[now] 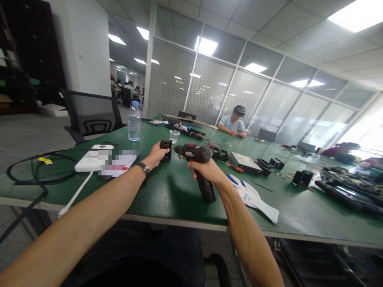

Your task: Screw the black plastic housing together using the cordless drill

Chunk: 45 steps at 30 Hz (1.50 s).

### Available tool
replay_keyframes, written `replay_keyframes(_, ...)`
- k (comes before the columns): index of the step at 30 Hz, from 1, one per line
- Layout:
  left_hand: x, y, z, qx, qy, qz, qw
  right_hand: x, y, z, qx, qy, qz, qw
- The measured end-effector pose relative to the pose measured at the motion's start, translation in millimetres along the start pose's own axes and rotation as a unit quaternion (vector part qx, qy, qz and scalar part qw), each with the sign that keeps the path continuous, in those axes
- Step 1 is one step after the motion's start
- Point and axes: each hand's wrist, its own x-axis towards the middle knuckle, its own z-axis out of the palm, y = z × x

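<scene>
My right hand (pixel 203 169) is wrapped round the grip of a black cordless drill (pixel 196 152), its chuck pointing left and its base just above the table. My left hand (pixel 156 155) grips a small black box-shaped part (pixel 166 150) upright, with its face turned toward the drill. The drill's tip is close to that part; I cannot tell whether they touch. A clear plastic cup (pixel 174 136) stands right behind the part. Beside my right wrist lies a white and blue work glove (pixel 253 197).
Left on the green table (pixel 149 199) are a water bottle (pixel 134 121), a white device (pixel 94 158) and a phone (pixel 118 165). Rightward lie a screwdriver (pixel 236 168), a grey-topped box (pixel 245 162), black parts (pixel 302 179) and a tangled pile (pixel 353 189). A person (pixel 233 121) sits opposite.
</scene>
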Motion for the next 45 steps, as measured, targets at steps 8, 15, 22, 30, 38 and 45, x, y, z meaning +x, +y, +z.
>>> replay_keyframes(8,2.6,-4.7,-0.6,0.0,-0.001,0.005,1.0,0.2,-0.1,0.0,0.002,0.004,0.006,1.0)
replay_keyframes(15,3.3,-4.8,-0.9,0.005,0.0,0.002,1.0,0.4,1.1,0.0,0.001,0.002,-0.003,1.0)
replay_keyframes(22,2.0,-3.1,-0.6,-0.002,-0.002,0.001,1.0,-0.4,-2.6,0.9,0.019,0.001,0.002,1.0)
replay_keyframes(30,2.5,-2.4,-0.8,-0.001,-0.003,-0.008,1.0,2.1,-0.2,0.3,0.018,-0.001,0.002,1.0)
replay_keyframes(38,2.9,-2.1,-0.9,0.005,-0.003,-0.005,1.0,1.5,-3.1,-0.4,0.012,-0.004,0.008,1.0)
replay_keyframes(45,2.0,-1.1,-0.9,0.007,-0.009,-0.006,1.0,0.6,-3.8,-1.1,0.007,-0.005,0.002,1.0)
